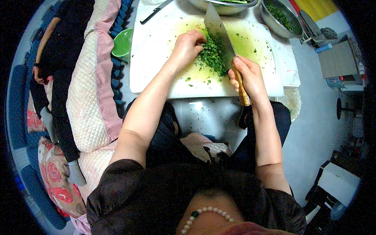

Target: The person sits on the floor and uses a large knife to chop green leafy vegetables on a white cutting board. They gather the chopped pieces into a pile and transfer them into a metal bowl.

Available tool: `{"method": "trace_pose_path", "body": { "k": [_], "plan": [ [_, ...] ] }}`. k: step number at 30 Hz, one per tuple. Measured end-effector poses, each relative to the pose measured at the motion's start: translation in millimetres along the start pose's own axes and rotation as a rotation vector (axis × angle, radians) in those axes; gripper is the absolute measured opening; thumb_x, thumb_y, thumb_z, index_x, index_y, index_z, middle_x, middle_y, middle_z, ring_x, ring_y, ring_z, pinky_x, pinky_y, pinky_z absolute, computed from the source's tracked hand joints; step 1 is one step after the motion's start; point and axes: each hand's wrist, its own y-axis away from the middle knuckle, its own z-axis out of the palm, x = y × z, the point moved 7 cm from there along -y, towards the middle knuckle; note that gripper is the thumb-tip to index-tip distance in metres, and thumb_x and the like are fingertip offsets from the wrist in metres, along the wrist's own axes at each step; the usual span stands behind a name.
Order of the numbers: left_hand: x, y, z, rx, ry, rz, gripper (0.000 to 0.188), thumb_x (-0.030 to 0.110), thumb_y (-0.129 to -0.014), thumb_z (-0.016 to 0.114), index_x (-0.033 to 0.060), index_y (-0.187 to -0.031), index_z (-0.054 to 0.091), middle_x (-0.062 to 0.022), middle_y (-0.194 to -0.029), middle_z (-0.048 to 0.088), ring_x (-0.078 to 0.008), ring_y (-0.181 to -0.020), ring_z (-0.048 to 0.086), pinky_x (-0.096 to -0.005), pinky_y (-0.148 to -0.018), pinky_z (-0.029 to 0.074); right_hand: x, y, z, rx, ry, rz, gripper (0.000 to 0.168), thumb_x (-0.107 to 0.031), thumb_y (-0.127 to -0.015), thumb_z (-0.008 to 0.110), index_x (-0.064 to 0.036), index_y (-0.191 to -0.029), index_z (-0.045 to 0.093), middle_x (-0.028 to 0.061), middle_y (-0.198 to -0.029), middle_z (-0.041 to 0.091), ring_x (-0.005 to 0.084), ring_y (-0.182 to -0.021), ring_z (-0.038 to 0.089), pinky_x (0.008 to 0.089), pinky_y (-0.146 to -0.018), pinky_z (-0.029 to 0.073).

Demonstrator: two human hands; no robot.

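Observation:
In my right hand point(246, 75) is the wooden handle of a broad-bladed cleaver point(218, 35). Its blade stands along the right side of a heap of finely chopped green leaves point(212, 54). My left hand point(189, 47) rests at the heap's left side, fingers curled against the greens; whether it pinches any of them is hidden. Beneath both hands lies a white plastic cutting board point(152, 79), stained yellow-green and dotted with loose bits of leaf.
A black-handled knife point(155, 12) lies at the board's far left. Behind stand a steel bowl point(229, 10) of greens and another steel bowl point(265, 22) holding chopped greens. A green basin point(122, 44) is at left, near a quilted sofa cover point(85, 88). Another person point(55, 53) sits farther left.

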Motion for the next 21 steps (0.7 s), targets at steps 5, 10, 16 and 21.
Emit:
{"method": "trace_pose_path", "body": {
  "k": [5,10,16,21],
  "plan": [
    [-1,3,-7,0.062,-0.054,0.039,0.021,0.005,-0.069,0.073,0.0039,-0.089,0.065,-0.0099,-0.085,0.062,-0.0218,-0.075,0.063,-0.0318,-0.071,0.051,-14,12,10,-0.013,0.029,-0.063,0.035,-0.028,-0.097,0.050,-0.005,-0.123,0.052,0.0022,-0.068,0.053,0.0074,-0.047,0.045,0.0200,-0.040,0.036],
    [-4,0,-7,0.042,-0.137,-0.001,0.022,0.009,-0.069,0.075,0.0042,-0.088,0.066,-0.0108,-0.084,0.064,-0.0233,-0.076,0.064,-0.0330,-0.072,0.052,-2,-2,10,-0.010,0.044,-0.027,0.036,-0.026,-0.096,0.050,-0.004,-0.125,0.052,0.0012,-0.068,0.053,0.0068,-0.047,0.046,0.0197,-0.040,0.036],
    [-22,5,-19,0.005,-0.202,-0.146,0.025,0.011,-0.067,0.076,0.0031,-0.089,0.066,-0.0118,-0.085,0.064,-0.0237,-0.075,0.064,-0.0339,-0.071,0.052,-17,11,15,-0.035,0.016,-0.040,0.036,-0.026,-0.097,0.050,-0.005,-0.125,0.051,0.0013,-0.067,0.053,0.0068,-0.047,0.046,0.0199,-0.039,0.036],
    [-22,7,-17,-0.060,-0.218,-0.213,0.027,0.013,-0.068,0.078,0.0020,-0.091,0.067,-0.0161,-0.097,0.062,-0.0309,-0.092,0.062,-0.0397,-0.081,0.051,-3,-2,16,-0.041,0.029,0.006,0.037,-0.027,-0.097,0.050,-0.005,-0.126,0.051,0.0010,-0.067,0.053,0.0067,-0.046,0.046,0.0202,-0.039,0.037]
  ]
}}
